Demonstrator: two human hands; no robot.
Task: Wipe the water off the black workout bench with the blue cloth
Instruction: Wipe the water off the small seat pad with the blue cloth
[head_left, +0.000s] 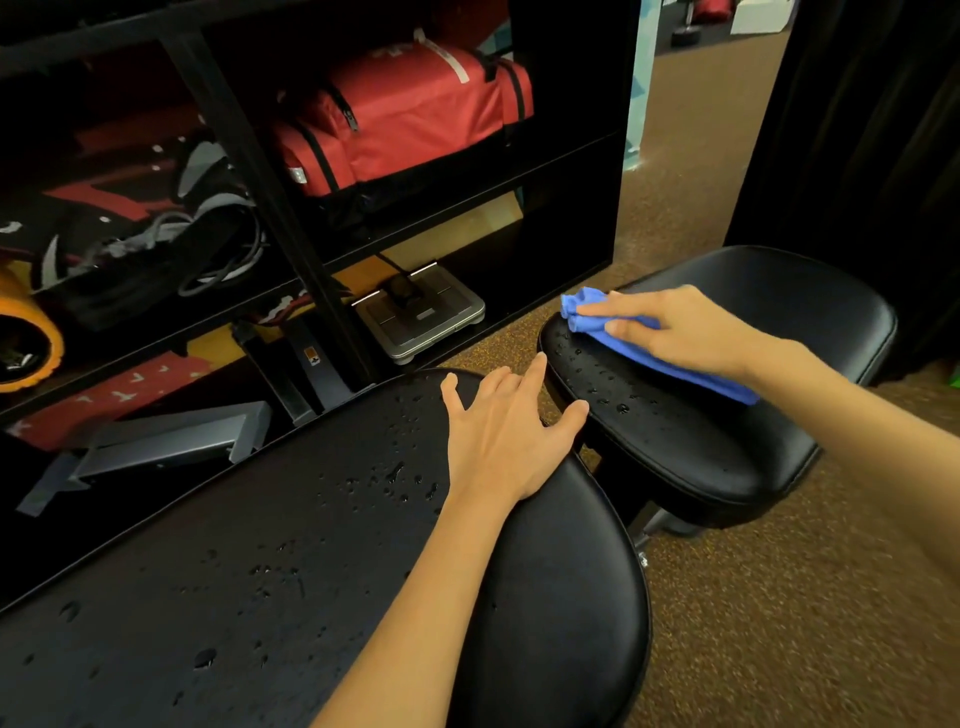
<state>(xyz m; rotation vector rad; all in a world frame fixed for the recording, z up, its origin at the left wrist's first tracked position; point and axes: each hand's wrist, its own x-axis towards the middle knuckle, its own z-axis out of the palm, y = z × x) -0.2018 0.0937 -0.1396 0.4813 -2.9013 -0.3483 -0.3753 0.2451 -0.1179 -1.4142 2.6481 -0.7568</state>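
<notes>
While under right hand (693, 332), cloth (587, 323) diagonal.

A black metal shelf rack (244, 156) hems the left edge of the black padded desk (234, 597); speckled brown floor (779, 597) lies open on its right.

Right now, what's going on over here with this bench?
A person is wiping a black workout bench. The right hand presses a blue cloth flat onto the smaller pad, while the left hand rests open on the long pad. Water drops dot both pads, so the job is unfinished.
</notes>
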